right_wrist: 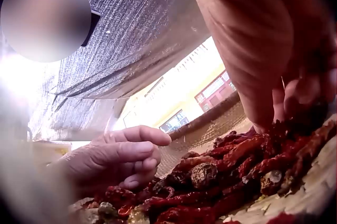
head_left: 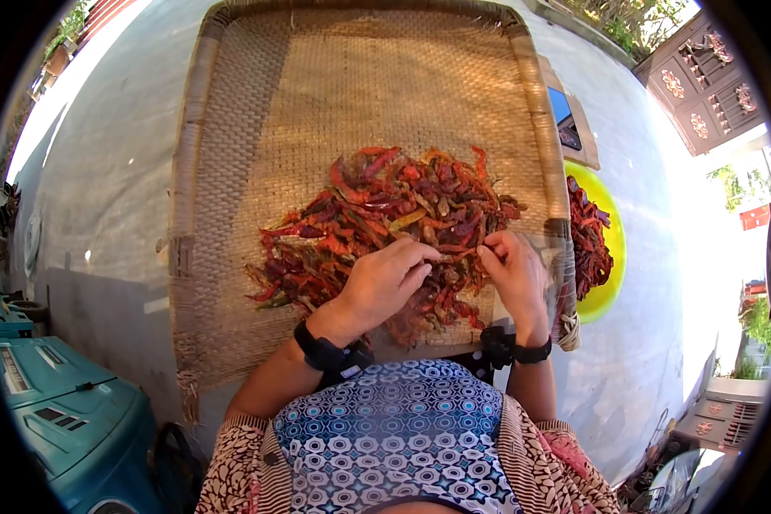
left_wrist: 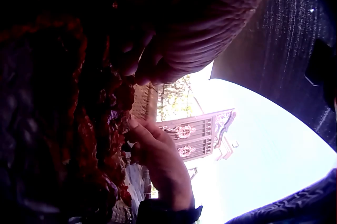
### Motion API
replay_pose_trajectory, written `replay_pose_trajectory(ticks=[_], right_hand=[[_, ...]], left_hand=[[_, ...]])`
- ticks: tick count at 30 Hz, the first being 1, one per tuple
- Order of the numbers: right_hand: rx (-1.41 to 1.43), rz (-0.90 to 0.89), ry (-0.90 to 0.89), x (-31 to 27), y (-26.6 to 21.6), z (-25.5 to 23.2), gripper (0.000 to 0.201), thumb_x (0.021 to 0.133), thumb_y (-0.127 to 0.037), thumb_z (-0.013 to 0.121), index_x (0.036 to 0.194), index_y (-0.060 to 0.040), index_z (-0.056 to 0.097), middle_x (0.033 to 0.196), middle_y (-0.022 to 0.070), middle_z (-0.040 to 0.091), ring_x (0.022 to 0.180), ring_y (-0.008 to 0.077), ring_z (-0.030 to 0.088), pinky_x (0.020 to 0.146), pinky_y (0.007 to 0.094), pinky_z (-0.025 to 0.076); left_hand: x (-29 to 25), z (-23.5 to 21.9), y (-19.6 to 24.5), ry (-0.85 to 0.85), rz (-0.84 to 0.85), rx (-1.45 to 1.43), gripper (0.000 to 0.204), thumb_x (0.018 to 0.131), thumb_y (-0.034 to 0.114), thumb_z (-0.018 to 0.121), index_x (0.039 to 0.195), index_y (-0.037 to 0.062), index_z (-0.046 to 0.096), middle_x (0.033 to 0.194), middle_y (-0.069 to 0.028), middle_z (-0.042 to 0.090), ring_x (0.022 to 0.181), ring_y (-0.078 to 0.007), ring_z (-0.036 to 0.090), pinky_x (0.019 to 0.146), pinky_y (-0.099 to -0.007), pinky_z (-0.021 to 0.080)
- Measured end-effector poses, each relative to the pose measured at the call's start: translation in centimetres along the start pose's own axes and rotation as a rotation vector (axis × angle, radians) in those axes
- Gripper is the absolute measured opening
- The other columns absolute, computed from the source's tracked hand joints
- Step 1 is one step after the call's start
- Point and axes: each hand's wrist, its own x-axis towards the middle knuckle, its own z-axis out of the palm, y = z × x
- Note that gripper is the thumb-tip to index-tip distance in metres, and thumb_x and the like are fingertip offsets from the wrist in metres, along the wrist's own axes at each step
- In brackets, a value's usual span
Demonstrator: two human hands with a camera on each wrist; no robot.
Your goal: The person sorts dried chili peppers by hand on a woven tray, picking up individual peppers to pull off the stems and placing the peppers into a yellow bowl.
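A heap of wrinkled dried chili peppers (head_left: 385, 206), red to dark brown with a few yellowish ones, lies on a woven bamboo tray (head_left: 394, 77). My left hand (head_left: 387, 278) hovers low over the near part of the heap. In the right wrist view the same left hand (right_wrist: 118, 161) shows loosely bent fingers with nothing between them. On the other side, my right hand (head_left: 516, 270) pinches a chili pepper between thumb and fingertips. Its fingers (right_wrist: 258, 113) point down among the peppers in the right wrist view. The left wrist view is dark, with the right hand (left_wrist: 160, 155) beyond the peppers.
A yellow-green basin (head_left: 615, 248) of darker red chilies stands right of the tray. Behind it a phone-like device (head_left: 564, 116) lies on a board. A teal machine (head_left: 77, 411) sits at the lower left. The tray's raised rim (head_left: 184, 171) borders the heap.
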Motion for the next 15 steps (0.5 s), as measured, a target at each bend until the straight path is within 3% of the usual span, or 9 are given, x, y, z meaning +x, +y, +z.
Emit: replay_pose_trajectory(ticks=[3, 6, 9, 12, 15], right_hand=[[0.088, 0.000, 0.055, -0.1, 0.3, 0.6, 0.019, 0.086, -0.026, 0.067, 0.093, -0.0093, 0.064, 0.079, 0.0051, 0.059, 0.072, 0.0258, 0.059, 0.064, 0.0377, 0.045], [0.053, 0.113, 0.056, 0.0, -1.2, 0.5, 0.018, 0.086, -0.026, 0.066, 0.093, -0.0091, 0.064, 0.079, 0.0049, 0.059, 0.072, 0.0250, 0.059, 0.064, 0.0375, 0.045], [-0.010, 0.108, 0.037, 0.3, -1.1, 1.1, 0.019, 0.087, -0.026, 0.066, 0.093, -0.0085, 0.064, 0.080, 0.0058, 0.059, 0.070, 0.0248, 0.059, 0.065, 0.0373, 0.046], [0.126, -0.027, 0.226, 0.5, 0.1, 2.0, 0.015, 0.086, -0.018, 0.068, 0.095, -0.0071, 0.064, 0.082, 0.0046, 0.060, 0.070, 0.0205, 0.059, 0.064, 0.0324, 0.046], [0.432, 0.089, 0.151, 0.0, -0.2, 1.1, 0.014, 0.084, -0.009, 0.071, 0.095, -0.0050, 0.063, 0.085, 0.0035, 0.061, 0.071, 0.0144, 0.059, 0.062, 0.0275, 0.046]], left_hand=[[0.0, -0.2, 0.3, -0.040, -0.063, 0.002, 0.017, 0.093, 0.013, 0.059, 0.110, 0.0110, 0.059, 0.097, -0.0073, 0.061, 0.078, -0.0256, 0.064, 0.069, -0.0356, 0.052], [0.0, -0.2, 0.4, -0.035, -0.057, 0.008, 0.017, 0.094, 0.013, 0.058, 0.111, 0.0116, 0.059, 0.099, -0.0071, 0.061, 0.079, -0.0255, 0.064, 0.069, -0.0353, 0.052], [-0.1, -0.1, 0.2, -0.031, -0.047, 0.036, 0.018, 0.094, 0.013, 0.058, 0.112, 0.0121, 0.059, 0.100, -0.0068, 0.062, 0.079, -0.0259, 0.064, 0.070, -0.0348, 0.053], [-0.1, 0.2, -0.3, 0.027, 0.042, -0.007, 0.025, 0.093, 0.007, 0.061, 0.118, 0.0070, 0.058, 0.098, -0.0071, 0.062, 0.078, -0.0192, 0.063, 0.067, -0.0306, 0.052], [-0.2, 0.1, 0.0, 0.041, -0.074, -0.128, 0.029, 0.094, 0.009, 0.061, 0.122, 0.0053, 0.055, 0.094, -0.0073, 0.063, 0.076, -0.0168, 0.063, 0.065, -0.0288, 0.052]])
